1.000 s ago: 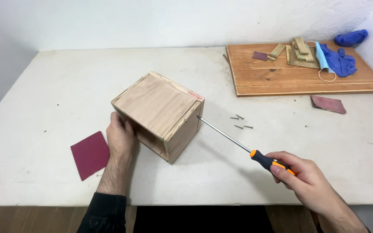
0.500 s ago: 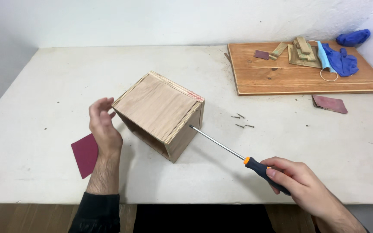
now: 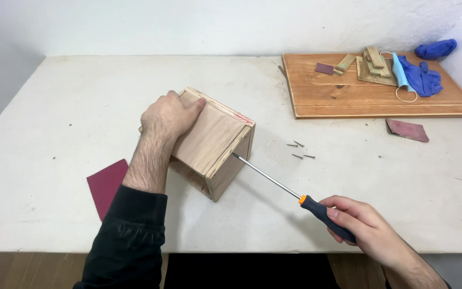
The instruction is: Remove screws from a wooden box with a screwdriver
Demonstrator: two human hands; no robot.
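Note:
A small wooden box point(image 3: 215, 147) stands tilted on the white table point(image 3: 60, 107). My left hand point(image 3: 169, 115) lies flat on the box's top panel and presses it down. My right hand point(image 3: 367, 230) grips the black and orange handle of a long screwdriver point(image 3: 290, 190). The screwdriver's tip touches the box's right side face near its upper edge.
Several loose screws point(image 3: 299, 150) lie on the table right of the box. A dark red sandpaper sheet point(image 3: 107, 184) lies at the left, another piece point(image 3: 406, 130) at the right. A wooden board point(image 3: 375, 93) at the back right carries wood scraps, a face mask and blue gloves.
My left hand moved from the box's left side up onto its top. The screwdriver slid left until its tip reached the box's side face.

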